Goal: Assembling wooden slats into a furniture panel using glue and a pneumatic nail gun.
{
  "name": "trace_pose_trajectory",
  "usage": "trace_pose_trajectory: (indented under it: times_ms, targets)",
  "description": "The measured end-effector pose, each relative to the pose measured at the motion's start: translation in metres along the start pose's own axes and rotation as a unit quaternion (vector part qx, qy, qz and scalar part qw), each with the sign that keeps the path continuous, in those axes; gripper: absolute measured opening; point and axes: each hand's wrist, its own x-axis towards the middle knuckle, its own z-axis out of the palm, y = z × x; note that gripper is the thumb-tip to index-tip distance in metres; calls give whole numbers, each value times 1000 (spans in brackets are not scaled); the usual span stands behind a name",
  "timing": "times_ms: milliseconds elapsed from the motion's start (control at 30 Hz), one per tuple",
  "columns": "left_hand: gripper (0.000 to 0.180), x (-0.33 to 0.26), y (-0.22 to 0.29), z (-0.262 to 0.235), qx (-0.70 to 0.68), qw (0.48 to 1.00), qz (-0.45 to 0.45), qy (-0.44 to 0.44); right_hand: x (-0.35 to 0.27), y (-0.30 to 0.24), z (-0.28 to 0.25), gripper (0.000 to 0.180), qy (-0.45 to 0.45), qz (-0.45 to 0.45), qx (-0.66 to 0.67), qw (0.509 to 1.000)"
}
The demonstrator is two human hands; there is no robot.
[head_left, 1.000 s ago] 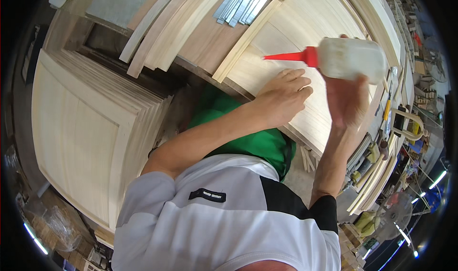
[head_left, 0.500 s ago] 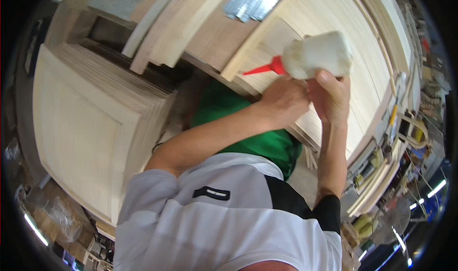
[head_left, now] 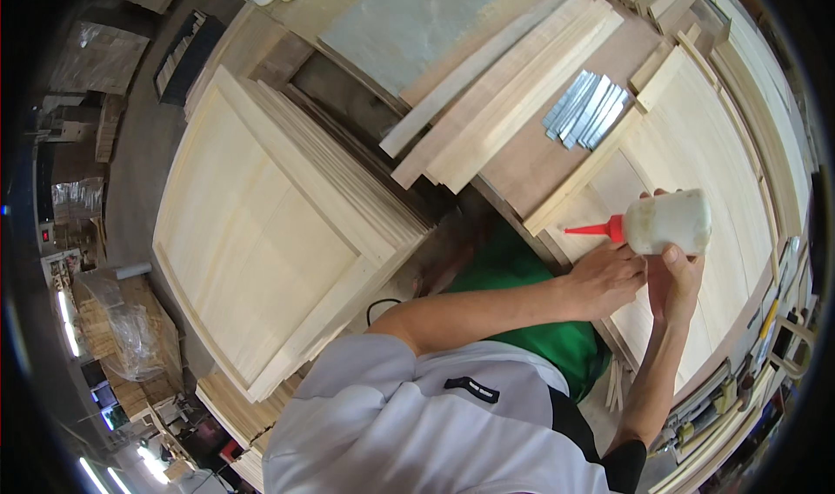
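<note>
While the right hand (head_left: 678, 278) grips a squeeze bottle (head_left: 671, 223) of cloudy, whitish plastic, its thumb presses the rounded near side and its fingertips show over the far edge. The bottle lies sideways at the right of the frame, its smooth body smudged with tan stains, and a slim red nozzle (head_left: 593, 229) tapers to a point toward the left. Just below the nozzle is the left hand (head_left: 611, 278), knuckles up and fingers loosely curled; whether anything is pinched under them cannot be told, nor whether it touches the bottle. Beneath both hands spreads a pale, fine-grained wooden panel (head_left: 696, 129), flat and matte, with a straight strip of wood (head_left: 600, 159) along its left side. Beyond that strip, at the upper right, thin shiny metal strips (head_left: 584, 110) lie fanned in an overlapping bundle, beside long square-edged planks (head_left: 531, 85) running diagonally. A dull grey sheet (head_left: 417, 33), scuffed at its border, covers the surface at top centre. Left of centre stands a tight stack of framed panels (head_left: 261, 233), the front one showing a recessed field and soft yellowish grain. Smooth green cloth (head_left: 565, 346) drapes below the left forearm.
</note>
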Motion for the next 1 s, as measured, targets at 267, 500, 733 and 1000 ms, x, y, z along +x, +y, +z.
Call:
trace_pose_trajectory:
  times_ms: [267,500,733,1000]
  targets:
    - [32,0,-6,-17,60,998,-16,-23,10,8,-3,63,-23,12,25,999]
    - [24,1,-1,-17,24,1000,-9,-11,10,4,4,62,-30,11,39,999]
    - [28,3,1,-15,48,999,-7,-19,9,4,5,57,-27,16,56,998]
    - [30,3,0,-15,46,996,-23,-71,9,5,8,54,-28,18,61,998]
